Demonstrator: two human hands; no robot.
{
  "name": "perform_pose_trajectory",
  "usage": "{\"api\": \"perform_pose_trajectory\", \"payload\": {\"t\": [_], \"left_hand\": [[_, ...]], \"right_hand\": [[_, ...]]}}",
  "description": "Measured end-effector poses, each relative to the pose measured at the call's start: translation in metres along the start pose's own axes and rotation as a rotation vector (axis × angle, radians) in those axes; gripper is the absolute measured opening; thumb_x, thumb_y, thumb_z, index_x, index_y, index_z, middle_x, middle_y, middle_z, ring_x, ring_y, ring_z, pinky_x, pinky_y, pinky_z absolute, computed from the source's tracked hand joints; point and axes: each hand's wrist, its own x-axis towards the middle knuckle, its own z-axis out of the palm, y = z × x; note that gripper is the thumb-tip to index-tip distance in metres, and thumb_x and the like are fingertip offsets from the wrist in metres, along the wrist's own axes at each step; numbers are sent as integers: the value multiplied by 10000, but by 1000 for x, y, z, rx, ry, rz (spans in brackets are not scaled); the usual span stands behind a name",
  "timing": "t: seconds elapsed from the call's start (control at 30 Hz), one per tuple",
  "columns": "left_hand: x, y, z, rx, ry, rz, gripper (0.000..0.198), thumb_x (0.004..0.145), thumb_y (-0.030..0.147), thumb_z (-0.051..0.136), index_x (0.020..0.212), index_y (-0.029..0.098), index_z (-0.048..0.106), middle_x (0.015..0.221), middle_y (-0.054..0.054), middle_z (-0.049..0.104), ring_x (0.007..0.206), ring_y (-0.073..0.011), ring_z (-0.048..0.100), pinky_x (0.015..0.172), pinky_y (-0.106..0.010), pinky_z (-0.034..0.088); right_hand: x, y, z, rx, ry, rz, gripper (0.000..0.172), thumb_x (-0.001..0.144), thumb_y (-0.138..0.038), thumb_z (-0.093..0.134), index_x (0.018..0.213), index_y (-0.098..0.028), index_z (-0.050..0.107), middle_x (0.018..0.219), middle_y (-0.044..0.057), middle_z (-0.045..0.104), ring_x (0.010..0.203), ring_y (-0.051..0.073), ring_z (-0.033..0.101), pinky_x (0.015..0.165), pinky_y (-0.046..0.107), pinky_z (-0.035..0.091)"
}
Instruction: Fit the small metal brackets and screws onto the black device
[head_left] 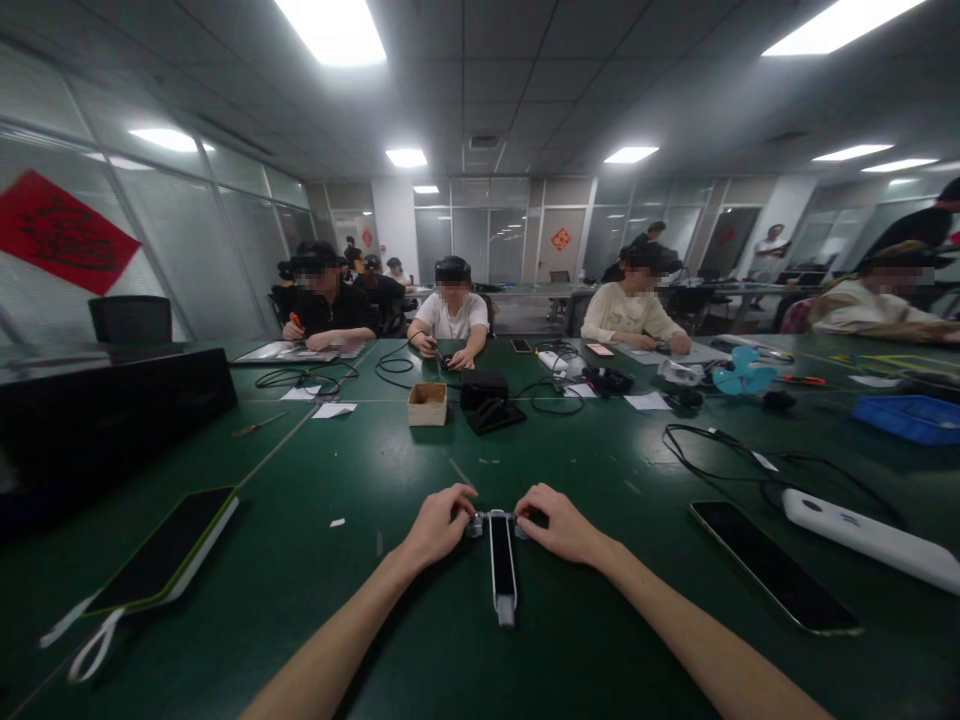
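Observation:
A slim device (503,565) with a dark face and pale edges lies lengthwise on the green table, between both hands. My left hand (444,520) is at its upper left, fingers curled and pinched at a small clear or metallic part (475,524). On the other side, my right hand (556,522) has thumb and fingertips drawn together at a similar small part (520,530). The fingers partly hide both parts, and their exact shape is too small to tell.
A phone (776,567) and a white power bank (870,538) lie at right, another phone (166,548) at left. Ahead are a small box (427,405), a black case (484,388), cables, a blue fan (744,372) and a blue tray (909,418). People sit across the table.

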Motion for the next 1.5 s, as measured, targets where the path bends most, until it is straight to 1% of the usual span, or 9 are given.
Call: {"api": "perform_pose_trajectory", "payload": {"t": [0.2, 0.37, 0.57, 0.77, 0.93, 1.13, 1.23, 1.33, 1.5], "left_hand": [[0, -1, 0, -42, 71, 25, 322, 765, 36, 437, 1023, 179, 567, 813, 16, 677, 719, -122, 621, 720, -236, 464], [0, -1, 1, -17, 0, 29, 332, 742, 26, 442, 1001, 179, 584, 787, 11, 686, 750, -139, 627, 757, -258, 460], [0, 0, 0, -42, 90, 20, 322, 739, 25, 435, 987, 179, 571, 811, 10, 672, 714, -126, 615, 733, -249, 460], [-1, 2, 0, 1, 15, 19, 321, 752, 41, 437, 1006, 178, 578, 790, 9, 680, 739, -142, 615, 735, -262, 450], [-1, 4, -1, -4, 85, 8, 298, 749, 44, 437, 979, 171, 577, 799, 0, 663, 742, -144, 606, 753, -271, 447], [-1, 0, -1, 4, 109, 18, 289, 741, 32, 445, 954, 170, 583, 794, -2, 654, 738, -148, 598, 750, -276, 443], [-1, -3, 0, 0, 112, 31, 291, 734, 25, 447, 948, 167, 583, 789, -5, 654, 744, -150, 596, 749, -273, 439], [0, -6, 0, 12, 130, 47, 292, 727, 24, 445, 939, 171, 584, 779, -1, 652, 739, -150, 593, 747, -272, 433], [1, -11, -6, 19, 183, 58, 277, 740, 25, 444, 932, 175, 574, 766, 8, 652, 724, -146, 592, 730, -269, 428]], "right_hand": [[0, 0, 0, -2, 0, 1, 168, 864, -327, 512, 897, -198, 614, 894, 27, 585, 822, 160, 518, 728, 303, 440], [0, 0, 0, 0, 11, -10, 148, 857, -305, 522, 884, -195, 618, 878, 28, 586, 816, 160, 517, 717, 298, 439], [1, 0, 0, 10, 4, -3, 157, 852, -313, 521, 895, -200, 620, 883, 32, 589, 813, 166, 517, 708, 304, 444], [0, 0, 1, -2, 4, -2, 163, 854, -317, 517, 886, -194, 618, 877, 33, 587, 815, 166, 515, 722, 309, 443], [0, -1, -1, 7, -1, 28, 175, 848, -322, 522, 951, -201, 594, 905, 29, 583, 819, 165, 523, 719, 305, 440], [1, -26, -6, 66, 6, 169, 301, 866, -407, 481, 1092, -210, 451, 783, 4, 600, 661, 147, 543, 599, 270, 426], [1, -46, 4, 38, -92, 250, 356, 883, -511, 404, 1102, -231, 403, 722, 1, 610, 595, 159, 562, 546, 277, 410], [5, -62, 23, -146, -92, 279, 448, 794, -599, 496, 1031, -224, 432, 839, 90, 631, 706, 234, 608, 564, 320, 409], [16, -69, 30, -210, -99, 292, 342, 730, -363, 601, 990, -208, 441, 805, 94, 623, 710, 240, 614, 558, 304, 397]]}}
